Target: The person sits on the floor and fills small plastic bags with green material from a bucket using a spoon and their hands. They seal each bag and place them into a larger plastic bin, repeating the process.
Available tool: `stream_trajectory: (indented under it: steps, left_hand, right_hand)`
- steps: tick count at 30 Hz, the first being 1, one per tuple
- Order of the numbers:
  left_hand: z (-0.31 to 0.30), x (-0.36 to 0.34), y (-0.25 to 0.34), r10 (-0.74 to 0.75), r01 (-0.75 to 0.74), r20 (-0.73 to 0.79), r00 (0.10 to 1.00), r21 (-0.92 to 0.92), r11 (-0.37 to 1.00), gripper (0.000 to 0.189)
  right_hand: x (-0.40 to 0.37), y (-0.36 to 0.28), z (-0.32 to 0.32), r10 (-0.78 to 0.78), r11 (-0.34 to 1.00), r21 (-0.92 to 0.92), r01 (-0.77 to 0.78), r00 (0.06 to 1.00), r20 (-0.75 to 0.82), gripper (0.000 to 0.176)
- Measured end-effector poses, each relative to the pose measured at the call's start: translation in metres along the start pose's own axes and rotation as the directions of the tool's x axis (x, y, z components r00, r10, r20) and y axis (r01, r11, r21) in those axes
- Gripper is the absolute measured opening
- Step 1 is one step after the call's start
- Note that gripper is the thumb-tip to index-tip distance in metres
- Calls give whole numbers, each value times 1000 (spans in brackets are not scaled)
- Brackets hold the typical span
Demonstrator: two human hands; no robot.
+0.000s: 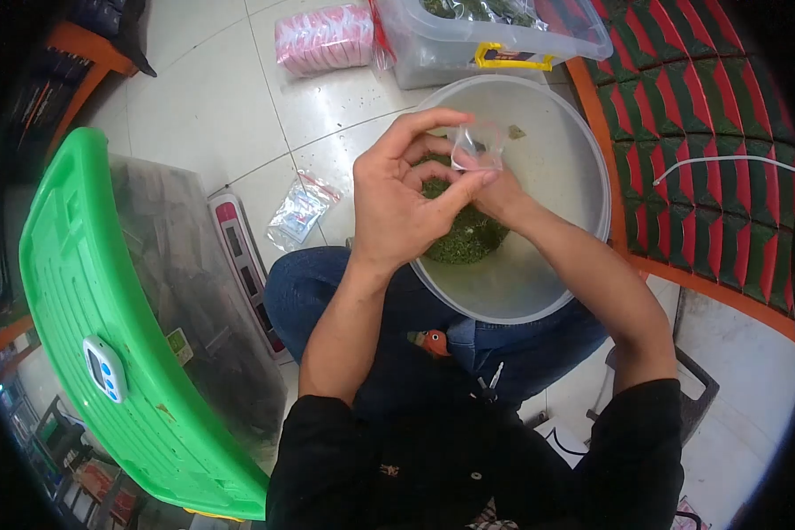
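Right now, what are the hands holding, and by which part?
A small clear bag, pinched at its lower edge between the left hand and the right hand, above the bowl of green leaves. Which fingers grip cannot be told.

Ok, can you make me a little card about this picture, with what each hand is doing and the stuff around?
left hand: pinches the small clear bag above the bowl
right hand: at the bag's lower edge, mostly hidden behind the left hand; grip unclear
bowl: big, see-through, over the lap, with green flakes inside
floor: pink stack, clear box with a yellow latch, packet of bags
left side: green lid with a white timer on it
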State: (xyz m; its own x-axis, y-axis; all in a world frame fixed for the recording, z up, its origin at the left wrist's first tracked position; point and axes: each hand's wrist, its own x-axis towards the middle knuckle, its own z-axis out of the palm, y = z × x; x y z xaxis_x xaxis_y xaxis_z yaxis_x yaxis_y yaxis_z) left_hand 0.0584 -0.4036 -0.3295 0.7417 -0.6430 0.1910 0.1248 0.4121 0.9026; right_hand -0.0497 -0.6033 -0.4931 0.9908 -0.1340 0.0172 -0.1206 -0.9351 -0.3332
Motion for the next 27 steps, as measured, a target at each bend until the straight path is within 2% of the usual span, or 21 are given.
stream_trajectory:
  steps: [2, 4, 6, 7, 8, 10, 11, 12, 14, 15, 16, 18, 19, 20, 21, 22, 23, 25, 27]
  left_hand:
    - [0, 1, -1, 36, -36, -2, 999, 25, 999, 56]
    - [0, 2, -2, 76, -76, -1, 997, 56, 996, 55]
    - [0, 0, -2, 67, -67, 6, 998, 98, 993, 54]
    - [1, 0, -1, 70, -70, 9, 998, 97, 993, 54]
    - [2, 0, -1, 71, -72, 11, 997, 134, 988, 55]
    - [4, -1, 0, 75, -77, 18, 997, 173, 982, 55]
    - [5, -1, 2, 61, -61, 9, 998, 192, 980, 55]
    - [6, -1, 4, 48, -47, -1, 999, 209, 977, 55]
    - [7, -2, 2, 65, -63, -3, 998, 221, 973, 55]
    - [8, -2, 2, 73, -68, -10, 997, 233, 970, 54]
    - [9, -2, 2, 80, -77, -3, 997, 229, 970, 54]
    - [10, -3, 3, 72, -72, 8, 997, 241, 968, 52]
    - [10, -4, 4, 74, -74, 10, 997, 243, 967, 52]
    - [11, -4, 4, 65, -67, 16, 998, 259, 963, 51]
    - [12, -4, 3, 55, -59, 22, 998, 275, 960, 50]
    - [13, -5, 2, 55, -60, 26, 998, 275, 960, 50]
    - [15, -4, 1, 88, -82, -8, 996, 266, 960, 48]
    - [18, -4, 0, 120, -107, -36, 992, 258, 960, 47]
    - [19, -4, 1, 118, -102, -41, 992, 282, 954, 48]
  right_hand:
    - [-10, -27, -17, 108, 985, 112, -131, 976, 191, 15]
    - [-20, -50, -24, 183, 941, 200, -273, 908, 377, 15]
    - [-30, -65, -31, 217, 873, 257, -415, 801, 558, 15]
    - [-32, -69, -36, 229, 757, 334, -561, 708, 668, 18]
    - [-32, -65, -40, 232, 759, 335, -559, 712, 663, 18]
    - [-31, -53, -50, 199, 511, 544, -666, 707, 678, 21]
    - [-25, -53, -65, 203, 435, 558, -707, 681, 704, 24]
    - [-27, -51, -73, 205, 437, 562, -703, 686, 698, 24]
    - [-31, -49, -91, 80, 290, 669, -685, 714, 696, 24]
    - [-36, -54, -100, 72, 261, 673, -692, 709, 701, 23]
    - [-37, -53, -106, 79, 265, 676, -688, 714, 696, 23]
    - [-45, -49, -114, 162, 298, 734, -610, 791, 590, 22]
    - [-49, -35, -110, 90, 514, 700, -495, 843, 530, 21]
    - [-50, -39, -118, 92, 511, 704, -494, 845, 526, 21]
    - [-48, -47, -133, 100, 833, 418, -362, 842, 529, 18]
    - [-46, -53, -143, 111, 986, 44, -158, 841, 530, 16]
    - [-41, -56, -145, 112, 986, 43, -158, 843, 526, 16]
    - [-28, -63, -143, 355, 935, -124, -333, 868, 348, 17]
    - [-14, -56, -124, 401, 916, -144, -375, 850, 341, 18]
